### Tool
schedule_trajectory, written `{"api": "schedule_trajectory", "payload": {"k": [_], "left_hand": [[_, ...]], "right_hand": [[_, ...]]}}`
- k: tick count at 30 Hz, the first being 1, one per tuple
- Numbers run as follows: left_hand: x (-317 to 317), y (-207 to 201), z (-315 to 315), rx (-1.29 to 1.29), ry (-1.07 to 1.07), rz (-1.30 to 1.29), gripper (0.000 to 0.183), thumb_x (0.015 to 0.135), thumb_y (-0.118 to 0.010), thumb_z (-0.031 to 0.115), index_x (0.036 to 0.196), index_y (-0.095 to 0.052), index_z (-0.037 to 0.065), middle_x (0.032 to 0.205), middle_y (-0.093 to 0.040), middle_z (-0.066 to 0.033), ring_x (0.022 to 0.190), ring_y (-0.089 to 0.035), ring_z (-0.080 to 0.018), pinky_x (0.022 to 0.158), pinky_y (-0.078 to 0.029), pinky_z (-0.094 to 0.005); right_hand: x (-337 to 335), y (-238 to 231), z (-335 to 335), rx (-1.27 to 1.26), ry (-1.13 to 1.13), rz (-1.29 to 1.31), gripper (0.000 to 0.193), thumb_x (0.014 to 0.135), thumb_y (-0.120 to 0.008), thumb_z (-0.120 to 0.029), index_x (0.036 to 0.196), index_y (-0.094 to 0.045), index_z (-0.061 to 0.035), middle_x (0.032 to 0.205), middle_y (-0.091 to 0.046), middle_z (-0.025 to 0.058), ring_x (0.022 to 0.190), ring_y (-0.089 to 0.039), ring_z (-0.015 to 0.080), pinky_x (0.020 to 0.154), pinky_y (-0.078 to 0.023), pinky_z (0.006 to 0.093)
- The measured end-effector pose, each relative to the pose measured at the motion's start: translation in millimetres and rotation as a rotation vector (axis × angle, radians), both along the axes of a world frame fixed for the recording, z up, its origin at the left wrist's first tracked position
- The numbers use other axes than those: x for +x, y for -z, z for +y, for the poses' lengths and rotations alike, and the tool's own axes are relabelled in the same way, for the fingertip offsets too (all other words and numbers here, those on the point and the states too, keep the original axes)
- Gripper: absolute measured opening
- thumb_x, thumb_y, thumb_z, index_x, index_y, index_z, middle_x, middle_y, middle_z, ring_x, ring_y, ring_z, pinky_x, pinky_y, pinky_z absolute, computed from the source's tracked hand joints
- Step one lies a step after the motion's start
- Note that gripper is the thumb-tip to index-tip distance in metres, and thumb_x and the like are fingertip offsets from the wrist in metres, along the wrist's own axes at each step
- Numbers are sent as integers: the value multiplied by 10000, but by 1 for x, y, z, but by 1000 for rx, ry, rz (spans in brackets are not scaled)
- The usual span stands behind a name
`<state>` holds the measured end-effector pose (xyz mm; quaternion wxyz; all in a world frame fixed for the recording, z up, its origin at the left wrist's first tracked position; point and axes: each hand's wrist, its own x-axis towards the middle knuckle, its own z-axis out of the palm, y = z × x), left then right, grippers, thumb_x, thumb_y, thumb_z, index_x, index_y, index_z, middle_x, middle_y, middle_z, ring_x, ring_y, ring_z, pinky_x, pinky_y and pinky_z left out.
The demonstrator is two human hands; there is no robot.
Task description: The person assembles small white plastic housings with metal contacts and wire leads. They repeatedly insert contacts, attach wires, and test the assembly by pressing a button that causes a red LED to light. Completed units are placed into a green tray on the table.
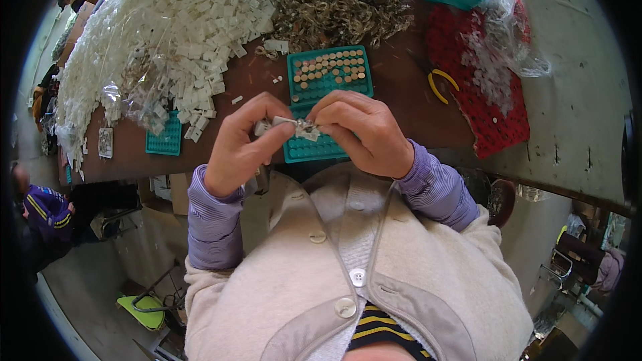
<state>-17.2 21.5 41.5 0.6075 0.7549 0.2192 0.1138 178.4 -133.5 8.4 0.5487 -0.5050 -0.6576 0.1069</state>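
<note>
Beige garment point(287, 281) below; whitish piece point(307, 130) pinched between left hand point(246, 140), right hand point(366, 130).

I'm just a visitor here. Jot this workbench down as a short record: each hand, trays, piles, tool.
Left hand: pinching a small white and shiny item
Right hand: fingertips on the same item's other side
Trays: teal tray beyond the hands, partly filled with tan discs
Piles: white pieces at left; brownish, shiny pieces at the back
Tool: yellow-handled tool, beside red cloth
</note>
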Motion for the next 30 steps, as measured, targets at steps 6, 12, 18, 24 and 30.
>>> {"api": "schedule_trajectory", "payload": {"k": [6, 12, 18, 24, 30], "left_hand": [[11, 16, -13, -267, -26, -139, 133, 1064, -684, 131, 987, -660, 24, 1152, -728, -80, 617, -531, -4, 533, -435, -185], [14, 26, -42, -255, -188, -264, 269, 987, -787, 47, 1214, -646, 20, 1110, -755, -63, 679, -563, -9, 541, -461, -188], [11, 40, -44, -239, -348, -274, 255, 961, -833, 51, 1177, -698, 26, 1052, -754, -25, 783, -606, -16, 555, -474, -178], [10, 40, -36, 93, -207, -299, 264, 895, -871, 18, 1114, -723, 16, 998, -747, -39, 845, -655, -90, 706, -531, -256], [12, 33, -18, 271, 28, -298, 291, 840, -925, 81, 1024, -710, 11, 903, -708, -57, 816, -674, -144, 722, -530, -298]], "right_hand": [[-9, 7, -22, 13, 25, 160, 96, 979, -665, 91, 1051, -659, 28, 1076, -719, 170, 887, -732, 248, 765, -588, 353], [-22, 10, -20, -100, 109, 352, 77, 987, -675, 76, 1050, -652, 38, 1051, -706, 153, 898, -723, 236, 794, -576, 321], [-27, 6, -18, -203, 149, 386, 30, 1005, -665, 37, 1017, -658, 10, 999, -672, 93, 855, -625, 191, 803, -491, 320], [-23, -1, -18, -378, 139, 256, 52, 997, -642, 16, 973, -647, -30, 855, -648, 48, 806, -605, 202, 821, -457, 363], [-8, -12, -23, -378, 4, -1, 122, 888, -657, 52, 942, -620, -50, 817, -666, 87, 798, -631, 285, 816, -482, 420]]}}
